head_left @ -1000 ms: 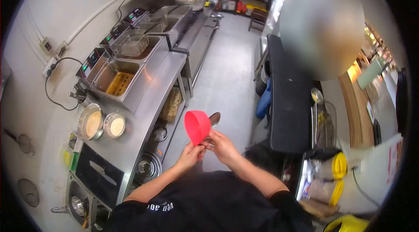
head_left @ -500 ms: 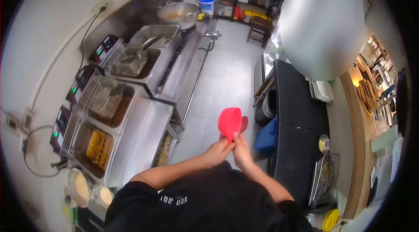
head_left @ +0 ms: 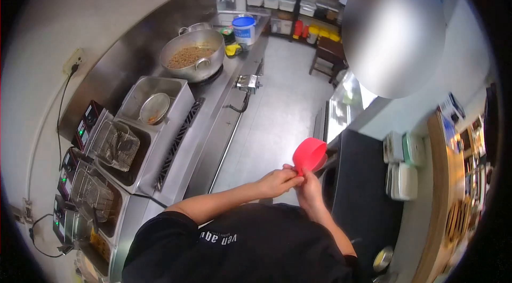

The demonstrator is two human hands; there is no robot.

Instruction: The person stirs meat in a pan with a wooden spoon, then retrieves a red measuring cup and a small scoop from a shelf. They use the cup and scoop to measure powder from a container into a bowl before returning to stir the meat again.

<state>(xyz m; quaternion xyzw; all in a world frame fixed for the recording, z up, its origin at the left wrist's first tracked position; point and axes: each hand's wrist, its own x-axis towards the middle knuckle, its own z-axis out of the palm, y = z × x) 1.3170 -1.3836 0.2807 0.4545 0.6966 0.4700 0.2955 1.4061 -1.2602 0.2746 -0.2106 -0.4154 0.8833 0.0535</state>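
Red cup (head_left: 308, 155) has shifted rightward, jutting beyond both gripping hands (head_left: 278, 182).

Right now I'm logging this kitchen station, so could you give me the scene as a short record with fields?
Left hand: at the narrow lower end of the red cup
Right hand: holding that same end
Cup position: tilted, raised in front of the body; contents cannot be made out
Person's left: two wire baskets at the fryers; strainer in a metal basin
Farther ahead: wide metal pan holding brown food; blue-lidded bucket beyond
Person's right: black counter
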